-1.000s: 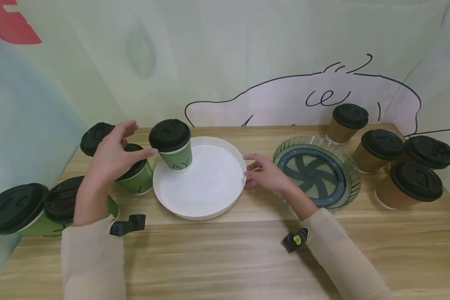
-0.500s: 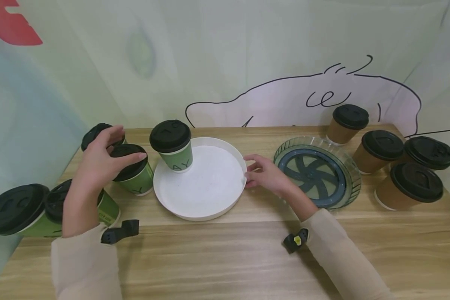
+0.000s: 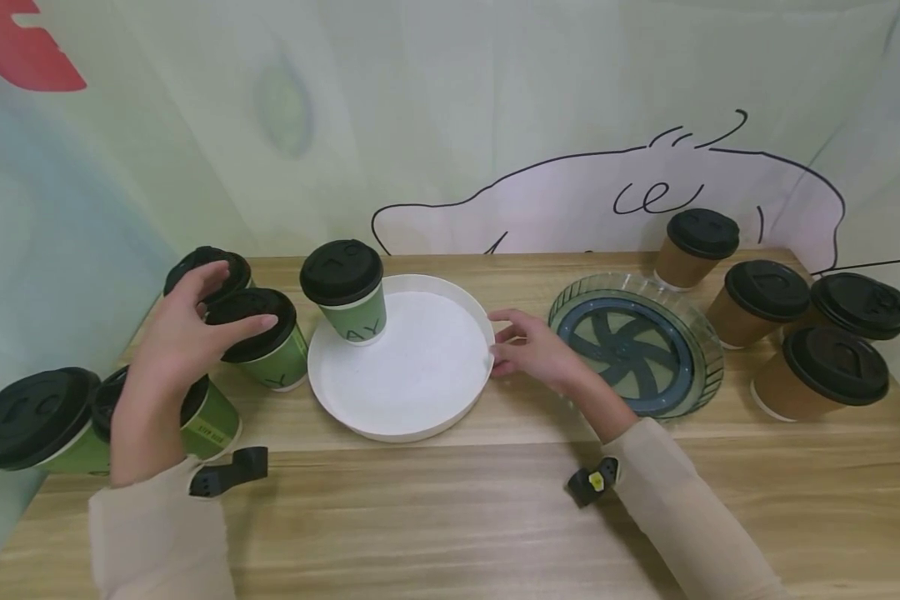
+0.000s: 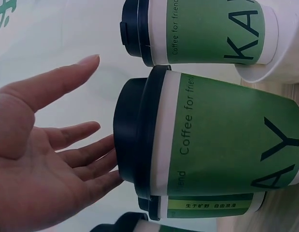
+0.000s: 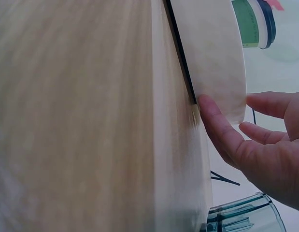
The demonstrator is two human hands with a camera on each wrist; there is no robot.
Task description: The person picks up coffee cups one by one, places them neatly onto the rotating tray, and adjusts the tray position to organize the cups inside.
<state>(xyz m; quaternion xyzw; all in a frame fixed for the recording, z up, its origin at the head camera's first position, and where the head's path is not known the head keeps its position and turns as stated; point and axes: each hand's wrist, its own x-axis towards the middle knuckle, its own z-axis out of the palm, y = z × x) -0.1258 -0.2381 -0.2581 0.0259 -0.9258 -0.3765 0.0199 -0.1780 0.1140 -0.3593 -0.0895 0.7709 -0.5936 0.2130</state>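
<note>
My left hand (image 3: 168,350) hovers over the green paper coffee cups at the left, thumb and fingers spread apart. Nearest to it is a black-lidded green cup (image 3: 273,358); in the left wrist view the fingertips overlap the lid (image 4: 132,130), and nothing is in the grasp. Another green cup (image 3: 356,317) stands upright on the round white tray (image 3: 412,375), at its back left. My right hand (image 3: 532,350) holds the tray's right edge, with one digit low at the base and another at the rim (image 5: 245,72) in the right wrist view.
More green cups stand at the left, such as a large one (image 3: 37,417) and a rear one (image 3: 210,267). A clear ribbed dish (image 3: 708,367) with a blue swirl pattern sits right of the tray. Several brown lidded cups (image 3: 765,300) stand at the right.
My left hand has moved left and slightly down, from beside the cup on the tray to over the left green cups. The right hand and the tray have stayed put.
</note>
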